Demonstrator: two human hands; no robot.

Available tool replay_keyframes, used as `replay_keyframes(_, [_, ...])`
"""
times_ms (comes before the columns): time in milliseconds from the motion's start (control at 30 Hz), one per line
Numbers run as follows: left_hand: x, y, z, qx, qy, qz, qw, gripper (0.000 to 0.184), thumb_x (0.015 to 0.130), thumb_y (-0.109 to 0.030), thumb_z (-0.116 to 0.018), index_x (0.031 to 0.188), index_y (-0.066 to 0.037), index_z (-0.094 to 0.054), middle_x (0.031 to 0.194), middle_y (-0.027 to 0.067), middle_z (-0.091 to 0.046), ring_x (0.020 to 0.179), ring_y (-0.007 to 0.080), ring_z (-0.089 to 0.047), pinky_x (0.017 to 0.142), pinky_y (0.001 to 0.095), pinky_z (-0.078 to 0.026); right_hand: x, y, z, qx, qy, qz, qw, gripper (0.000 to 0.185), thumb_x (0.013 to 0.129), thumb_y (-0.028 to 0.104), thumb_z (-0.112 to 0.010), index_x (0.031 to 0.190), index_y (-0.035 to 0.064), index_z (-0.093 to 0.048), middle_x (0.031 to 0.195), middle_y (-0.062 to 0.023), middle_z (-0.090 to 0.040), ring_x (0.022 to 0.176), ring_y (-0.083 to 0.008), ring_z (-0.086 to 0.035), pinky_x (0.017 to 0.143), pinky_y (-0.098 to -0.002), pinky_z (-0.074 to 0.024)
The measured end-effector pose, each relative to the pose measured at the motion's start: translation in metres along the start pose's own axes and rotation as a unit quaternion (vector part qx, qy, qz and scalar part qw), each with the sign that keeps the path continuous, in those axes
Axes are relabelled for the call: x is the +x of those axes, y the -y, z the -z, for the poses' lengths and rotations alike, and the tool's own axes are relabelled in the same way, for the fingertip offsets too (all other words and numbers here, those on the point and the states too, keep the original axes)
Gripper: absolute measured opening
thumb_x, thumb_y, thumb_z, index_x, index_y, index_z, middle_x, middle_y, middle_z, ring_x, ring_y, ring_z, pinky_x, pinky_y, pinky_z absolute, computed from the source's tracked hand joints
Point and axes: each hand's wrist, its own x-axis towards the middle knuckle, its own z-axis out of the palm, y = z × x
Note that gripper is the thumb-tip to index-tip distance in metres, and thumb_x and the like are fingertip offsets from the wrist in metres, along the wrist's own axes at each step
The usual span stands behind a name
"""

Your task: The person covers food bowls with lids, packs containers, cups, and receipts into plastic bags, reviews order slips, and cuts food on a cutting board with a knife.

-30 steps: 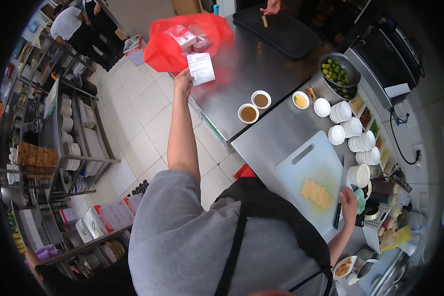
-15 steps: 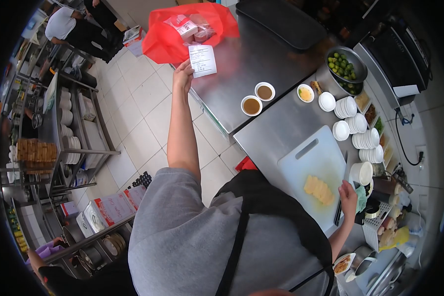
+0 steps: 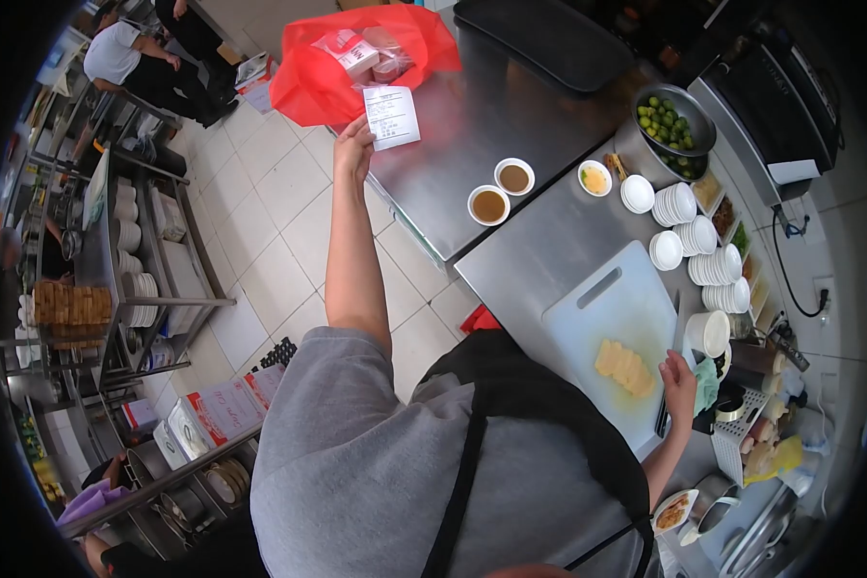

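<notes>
My left hand [image 3: 354, 149] is closed on the lower left edge of a white printed slip [image 3: 392, 119]. The slip is in front of a red bag [image 3: 303, 82], which holds a small white and red box [image 3: 354, 56] and plastic-wrapped items. At the right edge of a white cutting board [image 3: 568, 318], my right hand [image 3: 679, 383] rests beside a knife [image 3: 679, 332] with its fingers loosely bent and apart. The knife's dark handle is partly hidden by the hand. Pale yellow sliced food [image 3: 624, 367] lies on the board.
Two brown sauce cups [image 3: 488, 206] sit on the steel table [image 3: 433, 193]. Beyond the board are stacked white dishes [image 3: 715, 268], a pot of green fruit [image 3: 645, 159] and a black machine [image 3: 761, 106]. Shelves [image 3: 188, 301] line the left, with people [image 3: 114, 55] farther back.
Another person's hand at the top left the view after the earliest frame. The background people have shifted. My left hand still holds the slip, now slightly higher in view; my right hand is nearly unchanged.
</notes>
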Motion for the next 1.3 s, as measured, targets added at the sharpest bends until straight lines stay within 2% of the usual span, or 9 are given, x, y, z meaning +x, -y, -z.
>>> replay_keyframes(300, [0.017,-0.008,0.018,0.182,-0.062,-0.008,0.981,0.038,0.071,0.008,-0.046,0.108,0.008,-0.053,0.1,0.0175,-0.06,0.089,0.0249,-0.059,0.074,0.0307,-0.048,0.001,0.002,-0.002,0.006,0.0,-0.01,1.0,0.034,0.08,0.011,-0.059,0.112,0.0036,-0.054,0.096,-0.016,-0.061,0.082,-0.0199,-0.06,0.074,-0.0303,-0.0467])
replay_keyframes(367, [0.024,-0.023,0.015,0.446,-0.225,-0.152,0.853,0.028,0.068,0.001,-0.053,0.094,0.002,-0.063,0.087,0.0171,-0.064,0.079,0.026,-0.062,0.068,0.0326,-0.048,0.001,0.001,-0.002,0.008,-0.002,-0.014,1.0,0.033,0.08,0.011,-0.059,0.111,0.0035,-0.054,0.096,-0.016,-0.061,0.082,-0.0201,-0.06,0.073,-0.0305,-0.0468])
replay_keyframes(467, [0.025,-0.064,-0.032,0.524,-0.278,-0.366,0.717,0.022,0.066,-0.002,-0.057,0.086,-0.001,-0.066,0.082,0.0193,-0.063,0.078,0.0303,-0.061,0.068,0.0369,-0.047,0.003,-0.002,-0.003,-0.001,0.001,-0.016,1.0,0.033,0.079,0.012,-0.059,0.111,0.0033,-0.055,0.095,-0.0165,-0.061,0.082,-0.0205,-0.06,0.073,-0.0308,-0.0467])
replay_keyframes(567, [0.061,-0.085,-0.064,0.54,-0.2,-0.455,0.68,0.021,0.068,-0.009,-0.058,0.086,-0.001,-0.065,0.079,0.0218,-0.062,0.078,0.0347,-0.06,0.07,0.0396,-0.047,0.005,0.0,-0.005,-0.009,0.0,-0.015,1.0,0.034,0.079,0.013,-0.059,0.111,0.0032,-0.054,0.095,-0.0171,-0.061,0.081,-0.0208,-0.06,0.073,-0.031,-0.0468])
replay_keyframes(700, [0.13,-0.071,-0.056,0.79,-0.106,-0.187,0.574,0.034,0.075,-0.03,-0.054,0.094,-0.002,-0.061,0.087,0.0208,-0.061,0.089,0.032,-0.059,0.076,0.0396,-0.047,0.006,0.004,-0.005,-0.023,0.006,-0.036,0.999,0.034,0.079,0.012,-0.06,0.111,0.0033,-0.054,0.095,-0.0174,-0.061,0.08,-0.0205,-0.06,0.071,-0.0312,-0.0469])
replay_keyframes(833, [0.143,-0.041,-0.022,0.856,-0.191,-0.277,0.393,0.049,0.071,-0.033,-0.058,0.111,-0.006,-0.048,0.108,0.0123,-0.057,0.102,0.0247,-0.055,0.072,0.0392,-0.048,0.01,0.008,-0.005,-0.014,0.008,-0.065,0.998,0.035,0.077,0.012,-0.062,0.111,0.0036,-0.055,0.095,-0.0168,-0.061,0.079,-0.0202,-0.06,0.07,-0.0311,-0.0466])
replay_keyframes(1000, [0.15,-0.066,-0.011,0.878,-0.08,-0.28,0.381,0.039,0.065,-0.028,-0.065,0.094,-0.005,-0.054,0.097,0.0136,-0.061,0.09,0.0233,-0.06,0.068,0.0393,-0.049,0.026,0.0,-0.005,-0.018,0.008,-0.061,0.998,0.034,0.077,0.012,-0.063,0.11,0.0042,-0.056,0.095,-0.0162,-0.061,0.079,-0.0207,-0.06,0.07,-0.0316,-0.0464])
replay_keyframes(1067, [0.141,-0.088,-0.025,0.847,-0.11,-0.256,0.453,0.03,0.064,-0.026,-0.064,0.085,-0.005,-0.056,0.082,0.0148,-0.063,0.077,0.0264,-0.062,0.064,0.0409,-0.05,0.033,0.006,-0.004,-0.03,0.014,-0.056,0.998,0.034,0.077,0.012,-0.062,0.11,0.0044,-0.056,0.095,-0.0161,-0.062,0.079,-0.021,-0.06,0.071,-0.0318,-0.0464])
replay_keyframes(1300, [0.135,-0.112,-0.016,0.811,-0.123,-0.255,0.512,0.037,0.065,-0.027,-0.067,0.096,-0.009,-0.058,0.082,0.0128,-0.064,0.076,0.0312,-0.062,0.064,0.0419,-0.05,0.046,0.02,-0.007,-0.028,0.02,-0.048,0.998,0.034,0.078,0.012,-0.062,0.11,0.0038,-0.055,0.096,-0.0156,-0.061,0.08,-0.0204,-0.059,0.072,-0.0319,-0.0459])
